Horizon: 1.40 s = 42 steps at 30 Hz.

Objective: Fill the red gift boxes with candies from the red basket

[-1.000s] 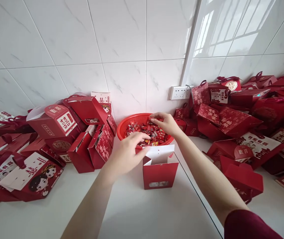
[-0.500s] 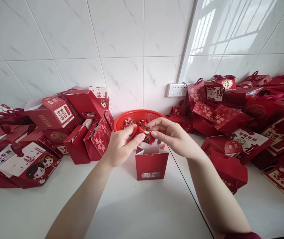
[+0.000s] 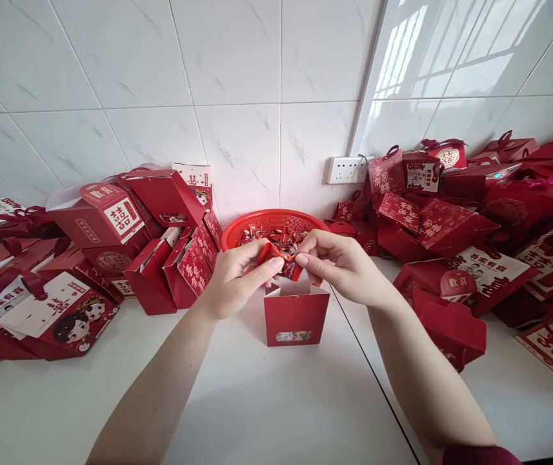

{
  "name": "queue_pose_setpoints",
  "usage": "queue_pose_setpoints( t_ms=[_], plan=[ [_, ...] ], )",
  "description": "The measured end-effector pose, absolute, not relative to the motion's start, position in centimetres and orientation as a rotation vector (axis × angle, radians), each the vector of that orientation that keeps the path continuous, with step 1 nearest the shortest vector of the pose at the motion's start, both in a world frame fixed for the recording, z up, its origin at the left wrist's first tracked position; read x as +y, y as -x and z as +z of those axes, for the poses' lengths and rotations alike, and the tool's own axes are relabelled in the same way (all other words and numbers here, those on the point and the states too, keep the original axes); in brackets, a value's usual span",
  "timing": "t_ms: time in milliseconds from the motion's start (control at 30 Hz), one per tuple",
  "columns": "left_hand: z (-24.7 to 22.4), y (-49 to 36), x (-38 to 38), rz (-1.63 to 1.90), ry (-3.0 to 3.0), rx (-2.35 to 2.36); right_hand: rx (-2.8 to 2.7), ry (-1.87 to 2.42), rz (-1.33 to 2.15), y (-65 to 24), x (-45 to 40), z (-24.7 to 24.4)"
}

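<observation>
The fingers of your left hand [image 3: 232, 278] and right hand [image 3: 353, 268] pinch wrapped sweets [image 3: 267, 254], not yet inside the red box [image 3: 297, 316] just below, its top unclosed and contents showing through its window, with loose sweets [image 3: 251, 233] in the basket [image 3: 272, 215] behind it.

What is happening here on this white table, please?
A person's left hand and right hand hold small red wrapped pieces between them, above an open red box on the white table. Behind it, a red basket holds many small wrapped pieces. Other red boxes crowd both sides.
</observation>
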<state>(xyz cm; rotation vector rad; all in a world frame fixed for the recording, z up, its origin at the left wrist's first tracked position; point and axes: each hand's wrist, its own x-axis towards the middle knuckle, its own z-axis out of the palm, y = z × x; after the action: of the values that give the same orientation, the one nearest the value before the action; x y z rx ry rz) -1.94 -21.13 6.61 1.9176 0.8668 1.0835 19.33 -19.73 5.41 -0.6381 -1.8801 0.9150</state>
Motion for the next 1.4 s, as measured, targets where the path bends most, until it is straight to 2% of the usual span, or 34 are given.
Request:
queue_pose_setpoints(
  t_ms=[133, 333, 433, 533, 633, 767, 900, 1067, 1167, 1333, 1400],
  plan=[
    [6.9, 2.5, -20.9, 1.167, -2.043, 1.006, -1.791, 0.683, 0.768, -19.4, -19.6, 5.0],
    [6.6, 3.1, -20.2, 1.128, -1.640, 0.730, -1.743, 0.679, 0.403, -18.9, -19.7, 4.6],
    [6.6, 2.9, -20.1, 1.184, -1.609, 0.742, -1.822, 0.655, 0.279, -18.7, -19.9, 4.7],
    [6.7, 2.6, -20.3, 1.290, -1.694, 0.819, -1.865, 0.648, 0.308, -18.8, -20.0, 4.9],
    [6.7, 2.4, -20.5, 1.381, -1.748, 0.844, -1.856, 0.620, 0.524, -18.9, -20.1, 5.0],
    [6.9, 2.3, -20.8, 1.286, -1.874, 0.923, -1.792, 0.615, 0.779, -18.9, -20.2, 5.1],
    [7.0, 2.1, -21.2, 1.137, -2.064, 1.045, -1.989, 0.678, 0.693, -18.8, -20.1, 5.4],
    [6.2, 1.7, -20.7, 1.231, -2.189, 1.066, -2.089, 0.676, 0.414, -19.3, -20.1, 5.8],
    [5.8, 1.9, -20.0, 1.051, -2.432, 1.126, -2.028, 0.716, 0.201, -20.2, -20.2, 6.3],
    [6.5, 2.3, -20.4, 0.295, -2.540, 1.168, -1.901, 0.676, 0.052, -21.7, -20.9, 7.1],
    [7.2, 2.4, -21.6, 0.124, -2.504, 1.134, -1.861, 0.612, 0.037, -21.9, -21.5, 7.3]
  ],
)
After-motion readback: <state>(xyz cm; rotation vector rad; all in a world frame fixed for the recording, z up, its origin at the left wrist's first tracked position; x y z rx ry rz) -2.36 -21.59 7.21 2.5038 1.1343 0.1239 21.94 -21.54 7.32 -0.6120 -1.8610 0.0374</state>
